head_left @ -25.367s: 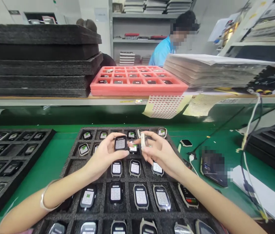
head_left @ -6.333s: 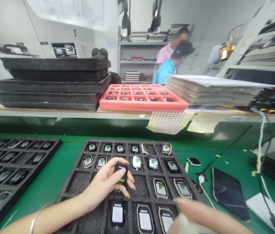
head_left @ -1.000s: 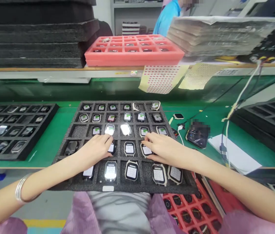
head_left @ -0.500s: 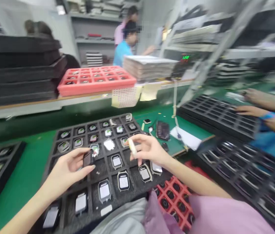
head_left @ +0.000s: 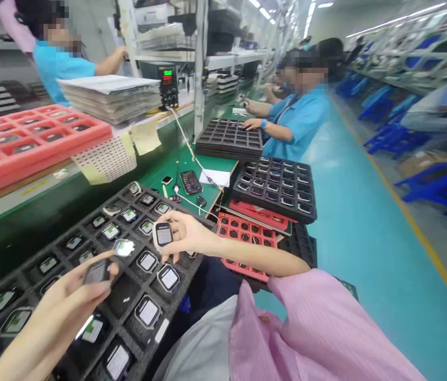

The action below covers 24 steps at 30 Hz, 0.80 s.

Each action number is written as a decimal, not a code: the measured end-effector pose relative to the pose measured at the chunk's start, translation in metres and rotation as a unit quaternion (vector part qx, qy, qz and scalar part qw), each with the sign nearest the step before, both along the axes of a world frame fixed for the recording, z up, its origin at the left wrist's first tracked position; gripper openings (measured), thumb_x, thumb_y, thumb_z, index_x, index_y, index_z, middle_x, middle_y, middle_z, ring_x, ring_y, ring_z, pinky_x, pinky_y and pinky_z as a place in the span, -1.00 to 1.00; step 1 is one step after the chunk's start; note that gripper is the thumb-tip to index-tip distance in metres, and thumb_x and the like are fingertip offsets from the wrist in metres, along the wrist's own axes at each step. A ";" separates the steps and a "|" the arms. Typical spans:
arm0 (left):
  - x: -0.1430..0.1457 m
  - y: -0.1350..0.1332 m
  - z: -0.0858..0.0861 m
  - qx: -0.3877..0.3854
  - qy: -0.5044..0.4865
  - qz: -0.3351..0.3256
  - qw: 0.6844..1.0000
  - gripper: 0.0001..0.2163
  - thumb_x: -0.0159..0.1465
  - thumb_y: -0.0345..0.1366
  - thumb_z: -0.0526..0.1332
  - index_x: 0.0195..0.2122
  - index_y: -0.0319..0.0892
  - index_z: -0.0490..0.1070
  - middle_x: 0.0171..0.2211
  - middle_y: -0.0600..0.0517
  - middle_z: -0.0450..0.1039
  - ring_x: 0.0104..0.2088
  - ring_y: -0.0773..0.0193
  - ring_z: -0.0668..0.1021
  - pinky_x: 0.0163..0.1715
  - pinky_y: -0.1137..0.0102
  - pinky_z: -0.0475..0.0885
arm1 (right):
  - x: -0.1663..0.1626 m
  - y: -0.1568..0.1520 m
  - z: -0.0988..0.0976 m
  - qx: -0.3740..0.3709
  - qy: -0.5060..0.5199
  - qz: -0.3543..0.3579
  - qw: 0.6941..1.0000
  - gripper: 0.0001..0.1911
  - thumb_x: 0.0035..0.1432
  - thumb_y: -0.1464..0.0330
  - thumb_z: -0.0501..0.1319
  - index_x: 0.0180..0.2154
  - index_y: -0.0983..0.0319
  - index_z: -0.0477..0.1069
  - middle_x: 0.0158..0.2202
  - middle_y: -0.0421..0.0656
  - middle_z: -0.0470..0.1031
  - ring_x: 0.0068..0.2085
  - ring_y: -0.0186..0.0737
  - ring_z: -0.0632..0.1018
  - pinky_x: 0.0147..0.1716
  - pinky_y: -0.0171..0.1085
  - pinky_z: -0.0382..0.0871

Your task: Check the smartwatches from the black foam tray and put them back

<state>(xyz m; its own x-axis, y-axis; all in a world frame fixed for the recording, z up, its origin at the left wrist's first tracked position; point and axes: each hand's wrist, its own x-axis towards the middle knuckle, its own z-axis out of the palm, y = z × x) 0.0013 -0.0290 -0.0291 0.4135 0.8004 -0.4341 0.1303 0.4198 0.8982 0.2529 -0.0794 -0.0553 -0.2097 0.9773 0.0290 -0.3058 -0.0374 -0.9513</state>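
Note:
My right hand [head_left: 185,235] grips a light-framed smartwatch case [head_left: 164,234] between thumb and fingers, its dark face with a pale label turned toward me. In my left hand [head_left: 64,299] is a dark smartwatch case [head_left: 97,271], somewhat blurred, pinched between thumb and fingers. Both hands are over a black foam tray [head_left: 126,317] divided into compartments. Many compartments hold smartwatch cases, such as a silver-framed watch [head_left: 168,278] below my right hand. A shiny watch case [head_left: 124,247] lies between the hands. My left hand and forearm hide part of the tray.
A phone [head_left: 191,182] and white cable lie on the green bench behind the tray. Red trays [head_left: 243,233] and a black watch tray [head_left: 274,185] stand to the right. A co-worker [head_left: 300,121] in blue sits beyond. A red tray [head_left: 36,137] rests on the left shelf.
The view has swung to the right, showing more of the aisle. The watch case in my right hand has turned from edge-on to face me. Both hands still hold their watch cases.

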 end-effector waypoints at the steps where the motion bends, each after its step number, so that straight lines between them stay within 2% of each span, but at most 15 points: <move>1: 0.008 0.002 -0.003 -0.020 -0.024 -0.002 1.000 -0.47 -0.05 -0.32 0.41 -0.02 -0.14 0.39 -0.25 0.03 0.51 -0.16 0.25 0.54 -0.24 0.57 0.46 | 0.001 0.001 -0.003 -0.003 -0.009 -0.002 1.000 -0.39 -0.18 0.43 0.44 -0.12 0.21 0.16 -0.40 -0.25 0.45 -0.50 -0.26 0.56 -0.65 -0.40 0.45; 3: 0.023 0.004 -0.006 -0.040 -0.070 0.013 0.997 -0.53 -0.01 -0.37 0.36 -0.03 -0.19 0.38 -0.25 0.00 0.51 -0.18 0.26 0.55 -0.24 0.53 0.47 | 0.006 0.005 -0.004 -0.005 -0.034 0.005 0.999 -0.41 -0.16 0.45 0.42 -0.12 0.21 0.16 -0.34 -0.21 0.47 -0.53 -0.34 0.53 -0.71 -0.48 0.36; 5: 0.035 0.004 -0.007 -0.045 -0.120 0.039 0.991 -0.56 -0.01 -0.40 0.29 -0.05 -0.23 0.37 -0.25 -0.06 0.51 -0.17 0.15 0.56 -0.16 0.35 0.48 | 0.015 0.014 -0.001 -0.001 -0.059 0.023 0.998 -0.44 -0.15 0.48 0.40 -0.13 0.22 0.18 -0.26 -0.14 0.50 -0.52 -0.41 0.49 -0.71 -0.52 0.30; 7: 0.045 0.002 -0.006 -0.021 -0.169 0.061 0.983 -0.56 0.00 -0.41 0.25 -0.04 -0.24 0.34 -0.24 -0.10 0.51 -0.15 0.06 0.56 -0.11 0.20 0.46 | 0.027 0.027 0.004 0.011 -0.073 0.054 0.996 -0.47 -0.11 0.49 0.37 -0.10 0.23 0.20 -0.18 -0.08 0.50 -0.52 -0.43 0.46 -0.69 -0.52 0.29; 9: 0.053 -0.002 -0.005 0.015 -0.201 0.077 0.976 -0.55 0.02 -0.42 0.22 -0.01 -0.21 0.31 -0.22 -0.10 0.49 -0.15 0.04 0.56 -0.13 0.15 0.46 | 0.037 0.043 0.010 0.026 -0.073 0.084 0.993 -0.52 -0.03 0.45 0.32 -0.06 0.24 0.22 -0.16 -0.05 0.51 -0.54 -0.43 0.46 -0.69 -0.49 0.28; 12: 0.064 -0.009 -0.007 0.049 -0.221 0.102 0.969 -0.53 0.02 -0.46 0.18 0.02 -0.17 0.27 -0.22 -0.06 0.46 -0.21 0.10 0.56 -0.21 0.19 0.48 | 0.040 0.068 0.014 0.046 -0.079 0.096 0.991 -0.68 0.11 0.37 0.24 -0.08 0.25 0.26 -0.29 -0.10 0.53 -0.60 -0.42 0.45 -0.73 -0.48 0.21; 15: 0.073 -0.014 -0.011 0.059 -0.221 0.127 0.965 -0.51 0.04 -0.48 0.16 0.05 -0.17 0.24 -0.26 -0.05 0.45 -0.27 0.16 0.55 -0.29 0.25 0.49 | 0.032 0.085 0.011 0.061 -0.098 0.100 0.988 -0.75 0.15 0.29 0.24 -0.15 0.24 0.29 -0.38 -0.14 0.54 -0.67 -0.42 0.41 -0.78 -0.47 0.15; 20: 0.080 -0.017 -0.015 0.103 -0.189 0.154 0.964 -0.58 0.21 -0.30 0.21 0.09 -0.16 0.20 -0.29 -0.04 0.42 -0.29 0.20 0.53 -0.34 0.28 0.50 | 0.019 0.097 0.003 0.068 -0.081 0.142 0.984 -0.75 0.18 0.23 0.22 -0.17 0.23 0.31 -0.33 -0.10 0.54 -0.65 -0.36 0.46 -0.76 -0.43 0.24; 24: 0.077 -0.015 -0.015 0.131 -0.158 0.175 0.963 -0.58 0.22 -0.18 0.22 0.07 -0.19 0.22 -0.33 -0.03 0.42 -0.36 0.22 0.53 -0.44 0.34 0.50 | 0.016 0.098 0.004 0.064 -0.051 0.205 0.975 -0.77 0.23 0.27 0.17 -0.11 0.22 0.30 -0.26 -0.06 0.53 -0.56 -0.27 0.53 -0.68 -0.36 0.37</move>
<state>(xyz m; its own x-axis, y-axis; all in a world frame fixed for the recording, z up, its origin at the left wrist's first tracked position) 0.0783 -0.0442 -0.0446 0.1775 0.9796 -0.0945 -0.2744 0.1415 0.9511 0.2687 0.0187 -0.0516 -0.5897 0.8009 0.1040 -0.1930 -0.0147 -0.9811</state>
